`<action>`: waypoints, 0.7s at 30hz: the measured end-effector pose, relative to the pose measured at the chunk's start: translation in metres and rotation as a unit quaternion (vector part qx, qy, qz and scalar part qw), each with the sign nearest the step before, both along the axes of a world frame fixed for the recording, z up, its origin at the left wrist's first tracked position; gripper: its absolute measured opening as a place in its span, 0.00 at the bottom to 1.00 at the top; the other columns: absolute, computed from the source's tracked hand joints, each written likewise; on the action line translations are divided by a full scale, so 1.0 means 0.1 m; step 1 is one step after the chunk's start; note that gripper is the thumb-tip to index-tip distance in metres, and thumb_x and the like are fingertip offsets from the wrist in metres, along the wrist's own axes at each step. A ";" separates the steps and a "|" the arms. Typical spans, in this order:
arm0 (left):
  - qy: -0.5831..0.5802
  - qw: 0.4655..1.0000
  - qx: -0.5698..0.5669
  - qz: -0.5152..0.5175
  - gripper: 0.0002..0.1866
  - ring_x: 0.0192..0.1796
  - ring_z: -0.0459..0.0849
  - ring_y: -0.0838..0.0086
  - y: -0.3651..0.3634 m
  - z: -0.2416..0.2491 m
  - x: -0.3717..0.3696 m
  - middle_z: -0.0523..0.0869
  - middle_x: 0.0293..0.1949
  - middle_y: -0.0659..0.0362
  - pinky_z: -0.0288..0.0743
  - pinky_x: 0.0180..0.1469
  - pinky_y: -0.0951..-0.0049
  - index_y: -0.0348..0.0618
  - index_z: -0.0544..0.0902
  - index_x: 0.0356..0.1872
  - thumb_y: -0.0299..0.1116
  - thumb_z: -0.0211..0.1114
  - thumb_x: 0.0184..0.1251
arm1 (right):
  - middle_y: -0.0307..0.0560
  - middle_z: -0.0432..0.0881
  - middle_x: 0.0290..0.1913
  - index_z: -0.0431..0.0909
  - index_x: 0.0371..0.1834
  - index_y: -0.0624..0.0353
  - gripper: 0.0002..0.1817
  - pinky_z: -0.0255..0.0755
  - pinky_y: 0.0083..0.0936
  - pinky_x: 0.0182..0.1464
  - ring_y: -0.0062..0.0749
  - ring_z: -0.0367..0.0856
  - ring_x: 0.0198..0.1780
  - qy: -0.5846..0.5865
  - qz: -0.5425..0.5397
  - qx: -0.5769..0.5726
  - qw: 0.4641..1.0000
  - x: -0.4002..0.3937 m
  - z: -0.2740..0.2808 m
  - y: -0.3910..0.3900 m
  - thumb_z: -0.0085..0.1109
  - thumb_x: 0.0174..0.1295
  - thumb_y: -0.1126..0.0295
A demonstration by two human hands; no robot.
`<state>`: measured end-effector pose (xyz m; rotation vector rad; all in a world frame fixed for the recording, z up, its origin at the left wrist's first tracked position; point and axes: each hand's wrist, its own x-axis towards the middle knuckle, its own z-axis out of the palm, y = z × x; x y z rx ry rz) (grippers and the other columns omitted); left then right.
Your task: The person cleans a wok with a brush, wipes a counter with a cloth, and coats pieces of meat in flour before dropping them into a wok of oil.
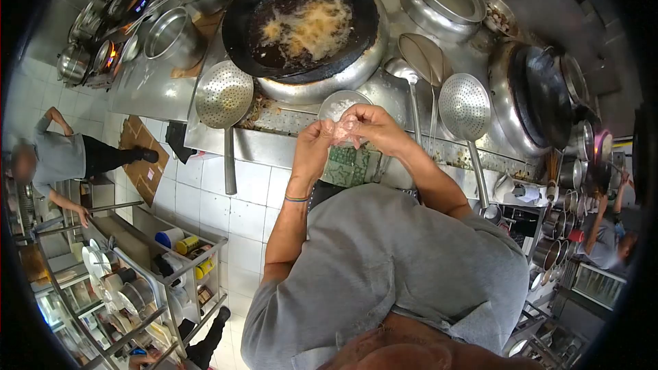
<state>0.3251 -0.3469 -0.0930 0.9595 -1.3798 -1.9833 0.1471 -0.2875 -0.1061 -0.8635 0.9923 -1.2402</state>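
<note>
Both hands meet above the front edge of the stove counter. My left hand (315, 144) pinches one side of a pinkish, raw-looking piece of food (345, 131). On its other side, my right hand (375, 127) grips the same piece with closed fingers. Just behind the hands is a small metal bowl (337, 104) with white powder in it. A large black wok (236, 27) stands beyond, holding dark bubbling oil with golden pieces of food (312, 27) frying in it.
A perforated ladle (224, 96) lies left of the hands, another (465, 108) right. Between them are a strainer (421, 55) and a solid ladle (401, 68). Pots (442, 0) stand behind. One person (58, 157) stands far left, another (606, 240) far right.
</note>
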 end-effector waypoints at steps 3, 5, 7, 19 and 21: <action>0.066 0.997 0.034 -0.022 0.13 0.34 0.81 0.79 0.01 -0.12 -0.03 0.85 0.36 0.59 0.77 0.37 0.75 0.35 0.81 0.44 0.37 0.63 0.75 | 0.41 0.81 0.36 0.78 0.44 0.65 0.06 0.75 0.21 0.32 0.21 0.80 0.35 -0.024 0.001 -0.010 1.000 -0.02 -0.05 0.02 0.60 0.68 0.75; 0.042 0.997 -0.016 -0.066 0.12 0.35 0.81 0.78 -0.02 -0.15 0.01 0.85 0.37 0.59 0.78 0.38 0.75 0.34 0.79 0.47 0.35 0.63 0.75 | 0.41 0.81 0.37 0.78 0.45 0.66 0.08 0.74 0.21 0.33 0.21 0.79 0.35 -0.008 -0.011 -0.039 0.999 -0.01 -0.04 0.05 0.61 0.67 0.74; 0.028 0.997 -0.031 -0.068 0.10 0.35 0.81 0.79 -0.01 -0.11 0.03 0.85 0.37 0.59 0.77 0.38 0.76 0.34 0.80 0.45 0.33 0.63 0.74 | 0.41 0.80 0.38 0.78 0.45 0.67 0.09 0.74 0.21 0.35 0.20 0.79 0.34 0.030 -0.024 -0.045 0.998 0.01 -0.02 0.05 0.62 0.67 0.74; -0.038 0.959 -0.282 -0.006 0.13 0.35 0.83 0.62 0.08 -0.35 0.01 0.84 0.37 0.49 0.76 0.41 0.64 0.36 0.82 0.39 0.38 0.64 0.71 | 0.38 0.74 0.37 0.74 0.48 0.62 0.08 0.68 0.16 0.29 0.16 0.72 0.31 0.273 0.049 -0.049 0.960 -0.24 -0.17 -0.02 0.57 0.67 0.78; -0.067 0.954 -0.291 0.022 0.11 0.33 0.83 0.60 0.08 -0.33 0.00 0.84 0.35 0.48 0.76 0.38 0.63 0.36 0.81 0.37 0.35 0.65 0.68 | 0.38 0.76 0.37 0.74 0.49 0.62 0.08 0.70 0.17 0.28 0.17 0.73 0.32 0.190 0.065 -0.038 0.979 -0.27 -0.22 -0.08 0.58 0.69 0.75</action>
